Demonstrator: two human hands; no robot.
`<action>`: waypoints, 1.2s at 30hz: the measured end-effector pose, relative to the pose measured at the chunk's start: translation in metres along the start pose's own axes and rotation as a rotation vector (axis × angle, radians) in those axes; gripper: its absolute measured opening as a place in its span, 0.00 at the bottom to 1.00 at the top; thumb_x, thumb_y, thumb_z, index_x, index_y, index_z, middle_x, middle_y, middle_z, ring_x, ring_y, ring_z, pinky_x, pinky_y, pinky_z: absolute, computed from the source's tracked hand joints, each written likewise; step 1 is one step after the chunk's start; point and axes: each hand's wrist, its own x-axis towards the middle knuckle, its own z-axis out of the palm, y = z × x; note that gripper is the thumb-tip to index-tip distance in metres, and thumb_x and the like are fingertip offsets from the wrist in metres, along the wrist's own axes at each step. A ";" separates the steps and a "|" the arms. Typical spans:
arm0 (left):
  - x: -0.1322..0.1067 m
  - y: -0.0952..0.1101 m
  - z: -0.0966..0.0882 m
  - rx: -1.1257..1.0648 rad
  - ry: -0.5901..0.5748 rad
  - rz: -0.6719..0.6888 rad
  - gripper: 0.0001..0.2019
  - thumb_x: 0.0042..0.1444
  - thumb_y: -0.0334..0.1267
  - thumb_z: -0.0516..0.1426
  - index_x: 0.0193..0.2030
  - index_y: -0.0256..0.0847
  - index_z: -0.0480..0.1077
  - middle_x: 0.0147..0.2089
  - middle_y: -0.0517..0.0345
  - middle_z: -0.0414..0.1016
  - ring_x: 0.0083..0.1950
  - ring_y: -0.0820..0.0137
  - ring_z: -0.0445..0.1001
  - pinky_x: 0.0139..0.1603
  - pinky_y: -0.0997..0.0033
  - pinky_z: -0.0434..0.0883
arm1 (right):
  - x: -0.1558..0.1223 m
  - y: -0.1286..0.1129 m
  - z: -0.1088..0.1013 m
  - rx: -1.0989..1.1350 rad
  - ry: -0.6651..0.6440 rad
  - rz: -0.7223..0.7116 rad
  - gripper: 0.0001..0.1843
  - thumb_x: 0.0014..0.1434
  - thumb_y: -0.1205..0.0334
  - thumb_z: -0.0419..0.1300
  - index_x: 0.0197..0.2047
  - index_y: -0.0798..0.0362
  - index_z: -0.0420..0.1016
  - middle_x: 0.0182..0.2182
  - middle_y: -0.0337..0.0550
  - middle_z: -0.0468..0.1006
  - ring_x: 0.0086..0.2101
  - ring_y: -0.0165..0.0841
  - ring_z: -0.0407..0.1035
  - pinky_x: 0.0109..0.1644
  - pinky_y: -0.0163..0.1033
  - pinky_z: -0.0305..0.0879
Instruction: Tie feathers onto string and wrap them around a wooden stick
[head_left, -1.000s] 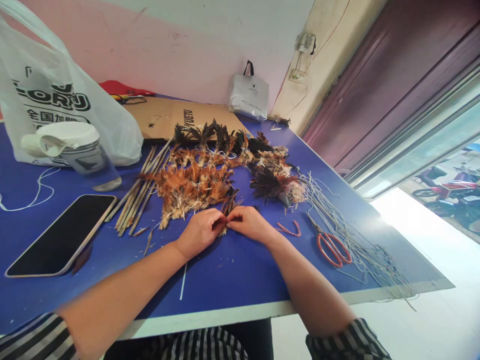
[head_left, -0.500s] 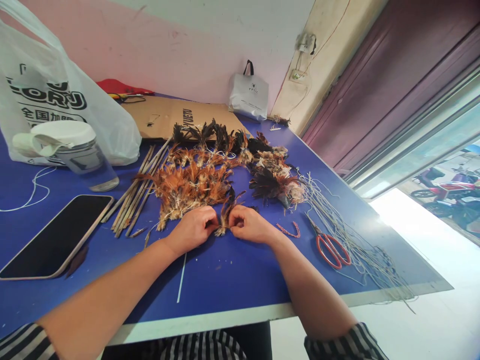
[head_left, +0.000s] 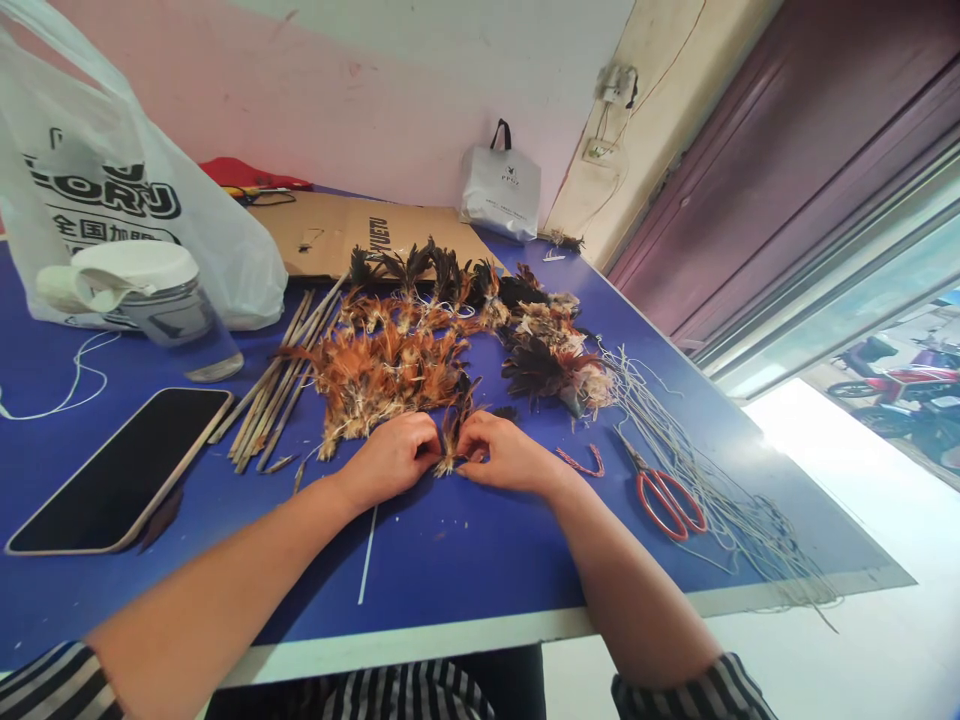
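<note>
A small bunch of brown and dark feathers stands between my two hands, its pale quill ends low near the table. My left hand is closed, fingertips pinching the bunch from its left side. On the other side, my right hand has its fingers curled and thumb toward the bunch's base; part of its grip is hidden. Just beyond lie rows of orange-brown feather bunches with black feather bunches behind them. Dark and pale feathers are heaped to the right.
Red-handled scissors and loose strings lie at the right, near a short pink cord. Leftward are thin sticks, a phone, a lidded jar and a plastic bag. Flat cardboard and a silver bag stand behind.
My right thumb has shifted lower and slightly away from its fingers beside the bunch. Both hands stay at the feathers; the whole view has moved slightly.
</note>
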 end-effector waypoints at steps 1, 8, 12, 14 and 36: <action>0.000 0.000 -0.001 0.002 -0.005 -0.001 0.05 0.50 0.29 0.55 0.25 0.39 0.68 0.30 0.56 0.70 0.36 0.69 0.67 0.39 0.70 0.63 | 0.001 -0.001 0.001 -0.017 0.008 0.000 0.06 0.44 0.72 0.62 0.29 0.56 0.71 0.34 0.41 0.69 0.31 0.27 0.65 0.36 0.32 0.64; 0.000 0.013 -0.005 0.067 0.019 -0.067 0.07 0.53 0.39 0.55 0.28 0.38 0.69 0.31 0.54 0.70 0.35 0.68 0.67 0.37 0.69 0.63 | 0.005 0.002 0.004 -0.104 0.069 -0.103 0.07 0.48 0.76 0.59 0.23 0.56 0.70 0.27 0.40 0.71 0.33 0.29 0.65 0.39 0.34 0.61; -0.005 0.022 0.001 0.243 0.012 -0.074 0.19 0.50 0.55 0.55 0.25 0.39 0.68 0.29 0.53 0.68 0.34 0.65 0.67 0.37 0.66 0.63 | 0.004 0.003 0.004 -0.111 0.060 -0.106 0.08 0.49 0.77 0.58 0.24 0.56 0.71 0.28 0.41 0.72 0.34 0.30 0.66 0.40 0.34 0.61; -0.007 0.026 0.005 0.319 0.000 -0.094 0.19 0.50 0.55 0.55 0.25 0.39 0.68 0.29 0.52 0.68 0.34 0.64 0.67 0.36 0.65 0.62 | 0.003 0.002 0.003 -0.118 0.053 -0.108 0.08 0.49 0.77 0.57 0.25 0.56 0.71 0.29 0.41 0.72 0.35 0.30 0.66 0.40 0.34 0.61; 0.003 0.012 -0.018 0.036 -0.095 -0.343 0.13 0.53 0.46 0.53 0.29 0.38 0.71 0.28 0.57 0.72 0.31 0.70 0.68 0.31 0.72 0.60 | -0.002 -0.005 0.000 -0.201 0.022 -0.141 0.07 0.51 0.76 0.56 0.27 0.57 0.72 0.35 0.44 0.70 0.37 0.29 0.66 0.43 0.34 0.62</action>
